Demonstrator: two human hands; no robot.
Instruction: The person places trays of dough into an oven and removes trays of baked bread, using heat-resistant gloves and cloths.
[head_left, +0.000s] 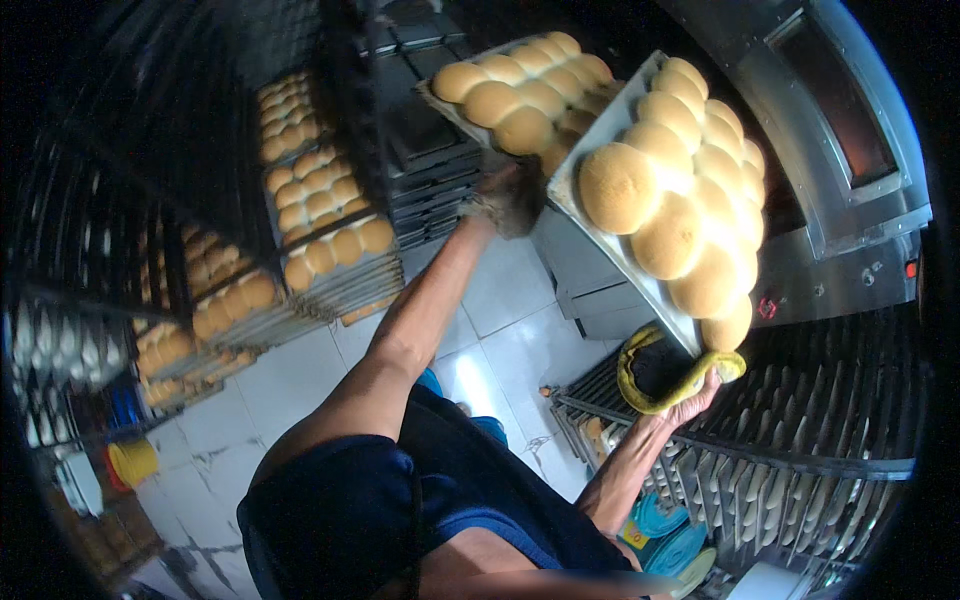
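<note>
While the left hand [510, 195], wrapped in a worn cloth, grips the far tray's [440, 100] edge, the right hand [690, 400] clasps the near tray's [600, 140] lower corner through a yellow-edged cloth [660, 375]. Both trays carry golden buns [665, 200], held aloft before a steel oven [840, 150]. Racks of buns [320, 220] stand at left; tiled floor [500, 340] lies below.

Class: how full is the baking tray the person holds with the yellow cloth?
Full. Golden buns cover the tray in packed rows from end to end; the right hand grips its near edge through the cloth.
</note>
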